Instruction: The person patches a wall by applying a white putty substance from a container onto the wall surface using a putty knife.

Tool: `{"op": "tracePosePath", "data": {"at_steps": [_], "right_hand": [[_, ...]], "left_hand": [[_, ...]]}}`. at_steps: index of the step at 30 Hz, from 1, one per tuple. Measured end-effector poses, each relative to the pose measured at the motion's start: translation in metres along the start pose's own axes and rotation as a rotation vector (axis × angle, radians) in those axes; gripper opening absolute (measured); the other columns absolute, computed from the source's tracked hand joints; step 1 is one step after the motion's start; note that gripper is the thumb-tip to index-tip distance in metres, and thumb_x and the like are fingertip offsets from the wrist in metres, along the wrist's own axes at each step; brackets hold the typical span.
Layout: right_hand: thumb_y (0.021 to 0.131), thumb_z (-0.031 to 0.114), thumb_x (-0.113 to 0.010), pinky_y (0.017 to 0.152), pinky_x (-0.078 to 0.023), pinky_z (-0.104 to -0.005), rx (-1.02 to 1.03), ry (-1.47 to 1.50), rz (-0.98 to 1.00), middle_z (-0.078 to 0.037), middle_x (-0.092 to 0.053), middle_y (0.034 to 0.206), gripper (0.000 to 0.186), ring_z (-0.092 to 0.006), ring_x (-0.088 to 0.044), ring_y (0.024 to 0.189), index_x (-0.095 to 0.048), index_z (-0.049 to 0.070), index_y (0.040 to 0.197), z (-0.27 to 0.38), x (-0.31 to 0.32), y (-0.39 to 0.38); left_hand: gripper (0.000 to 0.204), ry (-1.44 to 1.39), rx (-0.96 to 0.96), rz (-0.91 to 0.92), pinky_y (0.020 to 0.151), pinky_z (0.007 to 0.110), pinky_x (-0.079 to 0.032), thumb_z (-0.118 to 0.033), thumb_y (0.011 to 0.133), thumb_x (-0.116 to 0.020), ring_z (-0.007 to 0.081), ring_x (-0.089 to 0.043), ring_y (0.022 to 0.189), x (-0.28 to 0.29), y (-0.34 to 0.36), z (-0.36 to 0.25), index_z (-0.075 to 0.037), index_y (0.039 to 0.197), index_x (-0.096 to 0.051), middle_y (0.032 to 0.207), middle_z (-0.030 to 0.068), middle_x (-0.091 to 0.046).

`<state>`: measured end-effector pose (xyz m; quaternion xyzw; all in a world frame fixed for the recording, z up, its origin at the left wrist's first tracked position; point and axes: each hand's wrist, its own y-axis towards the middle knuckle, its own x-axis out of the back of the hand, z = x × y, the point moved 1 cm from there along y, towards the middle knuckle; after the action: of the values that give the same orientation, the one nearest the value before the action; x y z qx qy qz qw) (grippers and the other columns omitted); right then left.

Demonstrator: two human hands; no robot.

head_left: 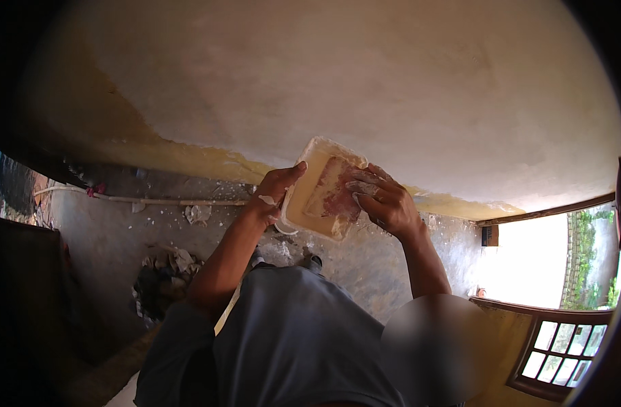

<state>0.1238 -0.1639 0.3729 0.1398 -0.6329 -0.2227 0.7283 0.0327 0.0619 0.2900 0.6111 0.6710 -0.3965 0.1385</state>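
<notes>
My left hand (276, 190), flecked with white paste, grips the left side of a rectangular, putty-smeared tub (299, 203) held up before my body. My right hand (385, 200), its fingers coated in pale residue, is closed on a flat, reddish, crusted pad or blade (334, 184) lying over the tub's right part; whether it also grips the tub's rim is unclear. A pale plastered wall (310, 81) with a patchy yellow lower band is just beyond my hands.
A long pale pole (154, 199) lies along the wall's foot on the spattered concrete floor (344, 271). A dark crumpled heap (161, 278) sits at left. At right are a bright open doorway (528, 258) and a paned window (561, 349); my feet (314, 263) are below.
</notes>
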Motion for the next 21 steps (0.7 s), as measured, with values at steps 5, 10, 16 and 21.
{"op": "tracePosePath", "data": {"at_steps": [5,10,16,21], "right_hand": [[0.070,-0.001,-0.071,0.104,-0.048,-0.0481,0.018,0.014,-0.035,-0.009,-0.073,0.101,0.010,-0.0274,-0.066,0.111,-0.064,0.003,0.076,-0.004,-0.012,0.000],[0.068,0.001,-0.072,0.103,-0.049,-0.0482,0.017,0.029,-0.050,-0.010,-0.073,0.100,0.011,-0.0282,-0.066,0.109,-0.065,0.003,0.077,-0.005,-0.016,0.001],[0.068,0.003,-0.071,0.104,-0.047,-0.0506,0.086,-0.009,-0.161,-0.009,-0.072,0.103,0.012,-0.0294,-0.066,0.110,-0.067,0.003,0.079,-0.006,-0.018,-0.008],[0.072,0.000,-0.071,0.103,-0.045,-0.0528,0.023,-0.142,-0.337,-0.011,-0.072,0.103,0.010,-0.0305,-0.065,0.112,-0.064,0.003,0.078,-0.005,-0.015,-0.033]], "left_hand": [[0.057,-0.021,0.016,-0.016,0.081,0.033,-0.059,-0.042,0.092,-0.066,0.0207,-0.070,0.093,-0.004,0.008,0.009,0.008,0.118,-0.060,0.108,0.0161,-0.068],[0.059,-0.095,0.033,0.036,0.087,0.035,-0.057,-0.043,0.091,-0.067,0.0224,-0.068,0.099,-0.007,0.007,0.012,0.008,0.121,-0.058,0.112,0.0168,-0.067],[0.062,-0.206,0.038,0.099,0.090,0.041,-0.056,-0.043,0.090,-0.067,0.0273,-0.066,0.106,-0.004,0.007,0.014,0.005,0.127,-0.054,0.118,0.0190,-0.064],[0.061,-0.248,0.017,0.088,0.090,0.042,-0.056,-0.042,0.090,-0.067,0.0285,-0.066,0.105,-0.001,0.004,0.011,0.002,0.129,-0.053,0.118,0.0174,-0.064]]}}
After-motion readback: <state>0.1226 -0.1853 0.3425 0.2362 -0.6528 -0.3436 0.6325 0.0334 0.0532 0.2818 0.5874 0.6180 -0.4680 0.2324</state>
